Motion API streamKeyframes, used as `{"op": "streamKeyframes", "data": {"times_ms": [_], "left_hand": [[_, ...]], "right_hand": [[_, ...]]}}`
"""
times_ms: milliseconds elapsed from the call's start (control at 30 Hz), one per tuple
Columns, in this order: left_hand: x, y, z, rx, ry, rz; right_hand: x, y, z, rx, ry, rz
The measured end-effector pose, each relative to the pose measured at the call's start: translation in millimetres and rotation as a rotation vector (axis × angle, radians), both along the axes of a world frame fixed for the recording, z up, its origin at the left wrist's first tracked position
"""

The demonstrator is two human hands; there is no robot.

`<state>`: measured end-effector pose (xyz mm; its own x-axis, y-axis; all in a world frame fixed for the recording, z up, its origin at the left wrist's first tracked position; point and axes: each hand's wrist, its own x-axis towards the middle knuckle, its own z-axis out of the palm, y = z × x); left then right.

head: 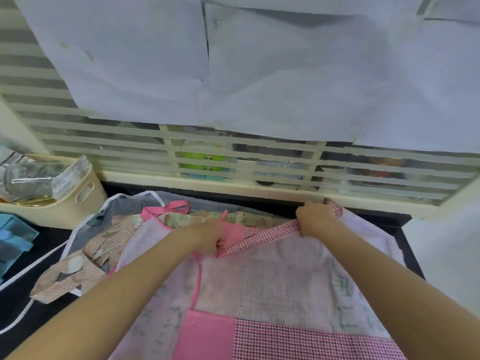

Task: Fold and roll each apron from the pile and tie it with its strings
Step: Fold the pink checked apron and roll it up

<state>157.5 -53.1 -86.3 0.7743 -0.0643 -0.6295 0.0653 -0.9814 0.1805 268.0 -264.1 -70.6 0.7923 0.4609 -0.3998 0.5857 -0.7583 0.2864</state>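
Observation:
A pale pink patchwork apron (272, 279) lies spread flat on top of the pile, its wrong side up, with a pink and a red dotted patch near me. My left hand (207, 236) grips the apron's upper edge where a red dotted strap (265, 236) meets it. My right hand (315, 216) grips the same strap further right, near the far table edge. Under it lie a beige dotted apron (85, 266) and a grey apron with white trim (122, 206), both sticking out to the left.
A cream plastic basket (75, 201) holding a glass jar stands at the far left, with a blue box (13, 240) beside it. A slatted cream window frame (233, 183) runs just behind the dark table (407, 245). White cloth hangs above.

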Motion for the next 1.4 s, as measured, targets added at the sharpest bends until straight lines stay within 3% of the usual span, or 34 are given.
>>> {"op": "streamKeyframes", "data": {"times_ms": [133,267,300,367,467,567,667,800,967,1133,1300,1400], "left_hand": [[1.0,-13.1,-5.1,0.253,0.078,-0.056],[8.3,-36.4,-4.5,0.388,0.264,-0.093],[10.5,-44.1,-7.7,0.386,0.215,-0.099],[15.8,-59.3,-19.2,0.318,-0.053,-0.115],[20.7,-100.5,-27.0,0.013,-0.237,-0.055],[24.6,-136.2,-33.4,0.059,-0.482,-0.091],[29.7,-143.7,-32.7,0.065,-0.636,-0.207],[25.5,-144.6,-23.9,0.044,-0.421,-0.402],[7.8,-136.5,-31.8,0.093,-0.243,-0.441],[3.2,-127.2,-42.3,-0.028,-0.155,-0.327],[23.8,-143.3,-28.8,-0.192,-0.222,-0.21],[39.6,-159.6,-27.3,-0.165,-0.218,-0.271]], "right_hand": [[-0.5,-38.5,7.5,-0.003,-0.099,-0.119],[-13.0,-50.7,5.7,0.082,-0.052,-0.145],[-17.4,-52.7,2.8,0.086,-0.047,-0.12],[-24.8,-57.3,-2.6,0.161,-0.043,-0.13],[-32.3,-64.4,-2.6,0.287,-0.03,-0.119],[-40.2,-62.5,2.5,0.321,0.167,-0.049],[-49.1,-57.2,5.3,0.143,0.287,0.024],[-43.7,-59.9,3.7,-0.088,0.226,-0.031],[-22.5,-70.3,9.8,-0.239,0.079,-0.148],[-7.6,-95.7,28.7,0.053,-0.334,-0.096],[3.8,-123.1,41.5,0.182,-0.434,-0.149],[11.2,-142.5,57.1,0.149,-0.493,-0.189]]}}
